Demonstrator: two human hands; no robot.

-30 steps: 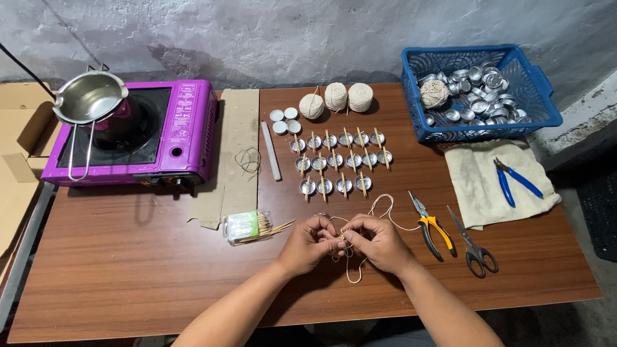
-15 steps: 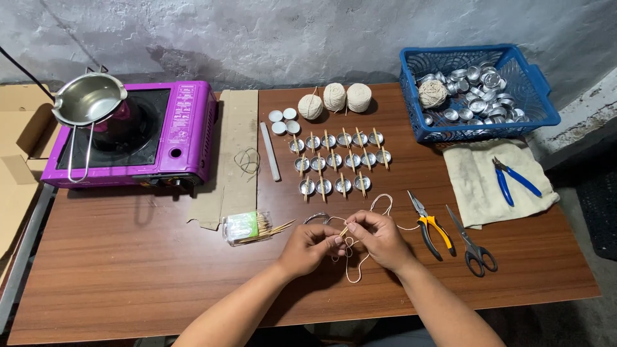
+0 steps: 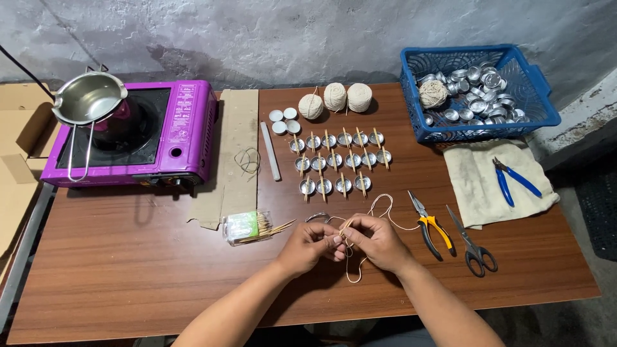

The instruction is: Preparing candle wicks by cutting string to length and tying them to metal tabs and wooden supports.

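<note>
at the table's [image 3: 128, 270] near edge, left hand [image 3: 308, 247] and right hand [image 3: 379, 241] meet, fingertips pinching a stick [image 3: 346, 225] and string [image 3: 379, 209] between them. the string loops away toward the cups [image 3: 337, 160]; pliers [image 3: 432, 225] lie just right.

Just left of my left hand [image 3: 308, 245] a small clear plastic packet of toothpicks [image 3: 247, 227] with a green label lies on the counter [image 3: 128, 276], and flattened brown cardboard boxes [image 3: 19, 160] sit off its far left edge.
</note>
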